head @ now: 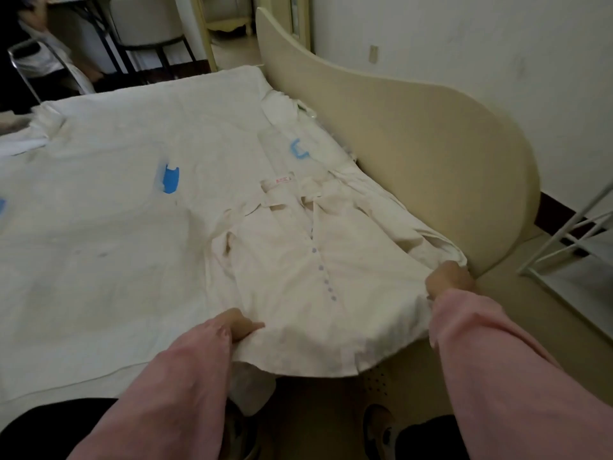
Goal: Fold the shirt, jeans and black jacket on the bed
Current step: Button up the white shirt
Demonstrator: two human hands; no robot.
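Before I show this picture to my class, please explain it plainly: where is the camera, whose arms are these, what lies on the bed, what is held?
No machine here: a person wears one camera on the head, so you look down along their own pink-sleeved arms. A pale buttoned shirt lies front up on the bed's white sheet, collar away from the person. The left hand and the right hand each grip it near the hem, one at each side. Blue tape marks are stuck on the sheet. A curved cream board stands along the bed's right.
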